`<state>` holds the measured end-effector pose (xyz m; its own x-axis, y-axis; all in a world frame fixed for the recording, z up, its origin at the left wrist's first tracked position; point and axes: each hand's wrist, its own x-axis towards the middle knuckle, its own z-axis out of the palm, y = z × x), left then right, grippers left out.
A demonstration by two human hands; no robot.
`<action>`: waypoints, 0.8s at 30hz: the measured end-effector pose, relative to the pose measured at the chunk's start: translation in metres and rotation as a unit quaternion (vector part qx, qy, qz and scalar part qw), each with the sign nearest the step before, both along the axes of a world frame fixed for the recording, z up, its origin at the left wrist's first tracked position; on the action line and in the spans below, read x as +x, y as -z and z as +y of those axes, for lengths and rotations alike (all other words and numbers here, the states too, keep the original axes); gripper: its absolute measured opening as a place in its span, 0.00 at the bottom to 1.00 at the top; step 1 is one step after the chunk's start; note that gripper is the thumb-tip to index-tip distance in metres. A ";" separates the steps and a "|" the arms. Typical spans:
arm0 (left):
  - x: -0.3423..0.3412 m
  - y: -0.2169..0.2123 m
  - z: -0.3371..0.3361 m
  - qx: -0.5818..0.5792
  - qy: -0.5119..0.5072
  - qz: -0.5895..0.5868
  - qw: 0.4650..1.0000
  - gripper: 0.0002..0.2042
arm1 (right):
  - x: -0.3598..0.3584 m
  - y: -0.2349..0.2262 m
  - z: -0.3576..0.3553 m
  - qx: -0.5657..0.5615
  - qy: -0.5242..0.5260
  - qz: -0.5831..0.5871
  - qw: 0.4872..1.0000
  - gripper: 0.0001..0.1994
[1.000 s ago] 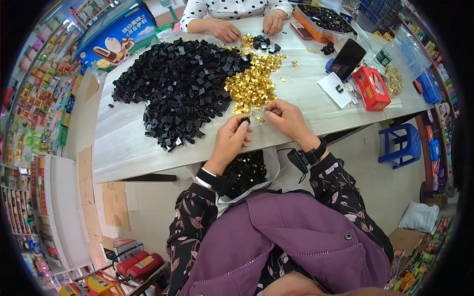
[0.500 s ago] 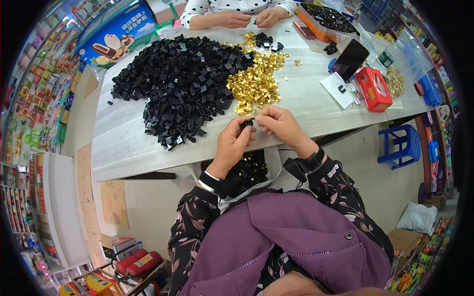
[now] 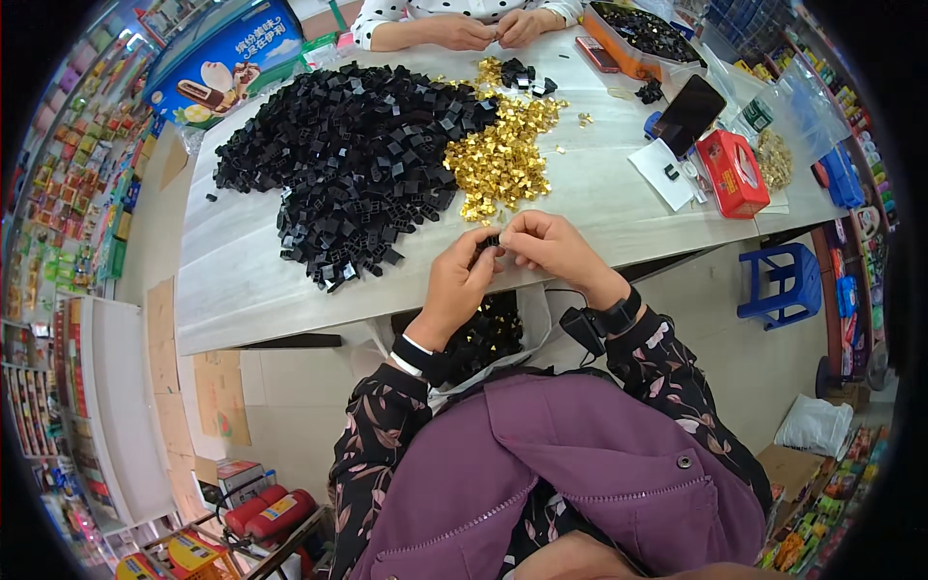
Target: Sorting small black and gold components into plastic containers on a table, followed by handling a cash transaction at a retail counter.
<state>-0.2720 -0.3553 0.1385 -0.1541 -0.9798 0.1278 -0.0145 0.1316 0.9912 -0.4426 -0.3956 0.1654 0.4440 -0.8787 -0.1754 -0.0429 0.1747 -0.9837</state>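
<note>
Over the table's front edge, my left hand (image 3: pixel 456 282) is closed on a small black plastic piece (image 3: pixel 486 245), partly covered by my fingers. My right hand (image 3: pixel 551 247) meets it from the right, thumb and fingertips pinched together at the piece's edge; whatever lies between them is too small to make out. Just beyond my hands lies a pile of small shiny gold pieces (image 3: pixel 498 164). To its left spreads a large heap of black plastic pieces (image 3: pixel 348 145). Below my hands, an open white bag (image 3: pixel 535 314) holds black pieces with gold bits.
Across the table (image 3: pixel 599 184), a person's hands (image 3: pixel 493 32) are close together. An orange tub (image 3: pixel 633 65) of black pieces, a phone (image 3: pixel 688 111) and a red box (image 3: pixel 732 174) stand at the right. A blue stool (image 3: pixel 781 283) is on the floor beyond the table's edge.
My right fingertips have shifted slightly at the black piece, which is now more covered. Across the table, the other person's hands have drawn together.
</note>
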 end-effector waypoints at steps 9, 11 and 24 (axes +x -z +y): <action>0.003 0.001 0.000 -0.118 0.002 -0.106 0.987 0.12 | -0.009 -0.001 -0.006 0.014 -0.062 0.056 0.996 0.09; 0.002 -0.001 0.001 -0.118 0.006 -0.087 0.989 0.12 | -0.008 -0.004 -0.005 0.017 -0.053 0.044 0.997 0.10; 0.004 0.007 -0.006 -0.022 -0.054 -0.019 0.998 0.12 | -0.004 0.010 -0.025 -0.350 0.127 0.342 0.863 0.08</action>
